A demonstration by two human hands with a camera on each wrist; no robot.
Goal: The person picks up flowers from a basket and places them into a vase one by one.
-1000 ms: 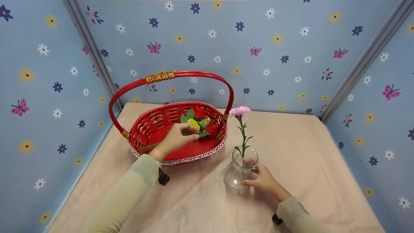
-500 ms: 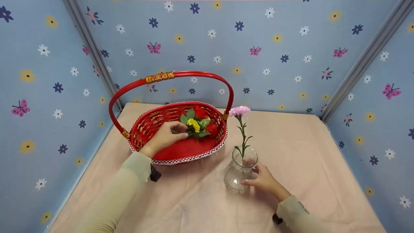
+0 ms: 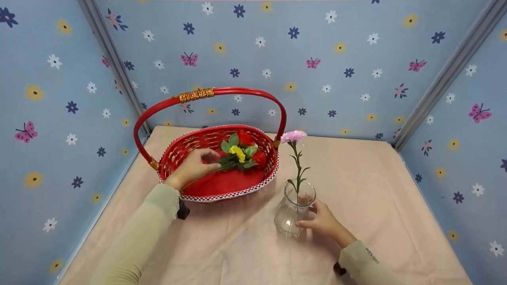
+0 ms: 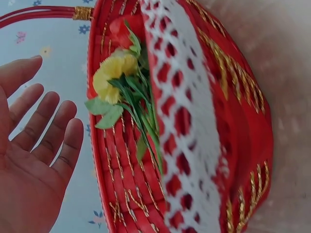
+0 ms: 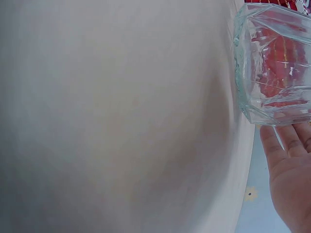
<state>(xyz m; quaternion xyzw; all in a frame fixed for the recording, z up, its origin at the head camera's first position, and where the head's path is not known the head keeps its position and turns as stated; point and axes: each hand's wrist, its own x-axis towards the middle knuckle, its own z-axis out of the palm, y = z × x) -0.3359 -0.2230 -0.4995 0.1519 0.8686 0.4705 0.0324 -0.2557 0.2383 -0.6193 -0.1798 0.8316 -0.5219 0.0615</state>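
A red woven basket [image 3: 225, 196] with a tall handle stands left of centre. Inside lie a yellow carnation [image 3: 237, 153], red roses [image 3: 259, 159] and green leaves, their stems running toward the left side. Over the basket hovers my left hand [image 3: 196, 166]; in the left wrist view its loosely spread fingers hold nothing. A clear glass vase [image 3: 287, 219] stands to the right of the basket, one pink carnation [image 3: 294, 137] upright in it. My right hand [image 3: 323, 219] holds the vase from its right side, thumb in front and fingers behind, partly seen through the glass.
A pale pink cloth [image 3: 364, 190] covers the table. Blue walls [image 3: 277, 51] with flower and butterfly prints enclose it at the back and sides. The basket's red handle [image 3: 245, 92] arches high above the flowers.
My left hand has moved left and slightly back from the flower heads, so the yellow carnation now shows fully. The right hand, vase and pink carnation have stayed in place.
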